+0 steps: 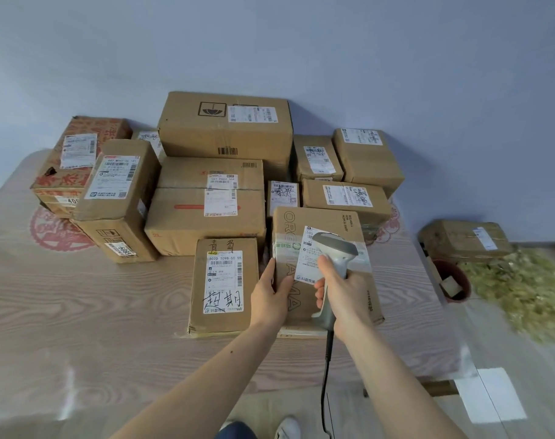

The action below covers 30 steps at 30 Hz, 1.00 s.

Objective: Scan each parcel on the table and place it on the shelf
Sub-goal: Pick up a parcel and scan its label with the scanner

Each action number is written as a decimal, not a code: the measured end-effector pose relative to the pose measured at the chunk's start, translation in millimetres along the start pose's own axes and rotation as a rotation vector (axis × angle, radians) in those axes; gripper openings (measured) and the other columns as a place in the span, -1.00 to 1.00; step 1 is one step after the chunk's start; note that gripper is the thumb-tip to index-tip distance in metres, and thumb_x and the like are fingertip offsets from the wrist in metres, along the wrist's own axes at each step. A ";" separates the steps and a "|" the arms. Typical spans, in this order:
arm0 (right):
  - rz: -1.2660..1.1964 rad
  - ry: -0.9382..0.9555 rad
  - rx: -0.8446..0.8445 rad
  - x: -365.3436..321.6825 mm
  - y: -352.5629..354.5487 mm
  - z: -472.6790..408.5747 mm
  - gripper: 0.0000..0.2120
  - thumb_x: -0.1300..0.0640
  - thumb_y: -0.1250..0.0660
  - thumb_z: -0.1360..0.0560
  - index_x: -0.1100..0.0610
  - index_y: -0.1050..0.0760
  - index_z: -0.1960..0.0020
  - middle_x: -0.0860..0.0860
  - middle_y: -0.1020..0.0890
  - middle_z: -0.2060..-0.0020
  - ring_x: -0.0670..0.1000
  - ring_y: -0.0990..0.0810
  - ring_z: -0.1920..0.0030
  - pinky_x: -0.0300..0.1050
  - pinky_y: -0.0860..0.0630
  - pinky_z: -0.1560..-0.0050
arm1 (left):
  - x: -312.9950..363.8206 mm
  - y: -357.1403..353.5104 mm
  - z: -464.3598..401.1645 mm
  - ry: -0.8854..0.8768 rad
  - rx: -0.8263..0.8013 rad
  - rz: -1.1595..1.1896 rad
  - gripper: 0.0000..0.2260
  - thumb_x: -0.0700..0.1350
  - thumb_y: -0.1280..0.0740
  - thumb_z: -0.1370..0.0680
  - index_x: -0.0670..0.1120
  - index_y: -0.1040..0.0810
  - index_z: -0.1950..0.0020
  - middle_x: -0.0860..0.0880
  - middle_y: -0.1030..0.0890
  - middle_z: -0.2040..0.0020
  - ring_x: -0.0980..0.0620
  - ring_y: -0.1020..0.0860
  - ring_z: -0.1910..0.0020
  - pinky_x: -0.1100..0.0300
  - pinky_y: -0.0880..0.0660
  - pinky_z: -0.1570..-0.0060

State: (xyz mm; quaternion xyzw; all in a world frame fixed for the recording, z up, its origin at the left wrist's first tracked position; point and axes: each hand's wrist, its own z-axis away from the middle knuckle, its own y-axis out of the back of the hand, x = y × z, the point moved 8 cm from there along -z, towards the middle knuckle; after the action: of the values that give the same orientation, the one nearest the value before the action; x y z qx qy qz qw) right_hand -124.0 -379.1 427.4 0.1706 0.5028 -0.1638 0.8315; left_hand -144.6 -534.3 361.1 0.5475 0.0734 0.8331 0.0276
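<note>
Grey handheld barcode scanner (332,264) aimed at a brown cardboard parcel with dark printed lettering (327,267) on the wood-grain desk (80,312).

The right hand (342,293) has its fingers wrapped round the scanner's handle, the head over the parcel's white shipping label (311,258). The left hand (271,293) grips the parcel's left edge, thumb on top. Just beside it on the left lies a smaller brown box with handwritten characters (224,285); more cardboard parcels are stacked behind, against the wall.
</note>
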 end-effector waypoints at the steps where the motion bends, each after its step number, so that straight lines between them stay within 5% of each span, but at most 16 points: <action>1: 0.002 -0.005 0.001 0.1 -0.3 -0.7 -0.66 -0.01 -0.43 -0.51 0.26 -0.57 0.23 0.05 -0.56 0.49 -0.01 -0.49 0.51 -0.10 -0.45 0.41 | -0.3 0.0 -0.5 -0.005 0.005 0.004 -0.51 -0.05 -0.31 -0.62 0.07 -0.31 -0.54 0.07 -0.59 -0.28 0.07 -0.57 -0.20 0.07 -0.54 -0.22; 11: 0.027 -0.025 0.001 1.9 -0.5 -4.5 -0.67 0.00 -0.43 -0.52 0.25 -0.57 0.24 0.09 -0.58 0.47 -0.01 -0.48 0.52 -0.09 -0.45 0.41 | -3.6 -0.6 -3.4 -0.009 0.031 0.007 -0.49 -0.08 -0.29 -0.63 0.03 -0.25 -0.57 0.03 -0.57 -0.31 0.05 -0.55 -0.21 0.21 -0.49 -0.15; 30: 0.007 -0.001 0.015 -7.4 12.8 -6.2 -0.61 -0.04 -0.43 -0.51 0.33 -0.59 0.17 0.12 -0.58 0.43 -0.01 -0.48 0.50 -0.13 -0.44 0.47 | 1.2 0.9 -2.7 0.040 0.071 -0.018 -0.50 -0.03 -0.30 -0.60 0.06 -0.30 -0.54 0.05 -0.51 -0.40 -0.01 -0.49 -0.34 -0.03 -0.46 -0.33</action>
State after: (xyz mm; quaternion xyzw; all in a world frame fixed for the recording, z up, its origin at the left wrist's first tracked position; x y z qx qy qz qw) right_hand -126.4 -364.3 432.8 0.1787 0.5003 -0.1647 0.8311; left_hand -147.5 -535.3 361.3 0.5306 0.1085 0.8405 0.0138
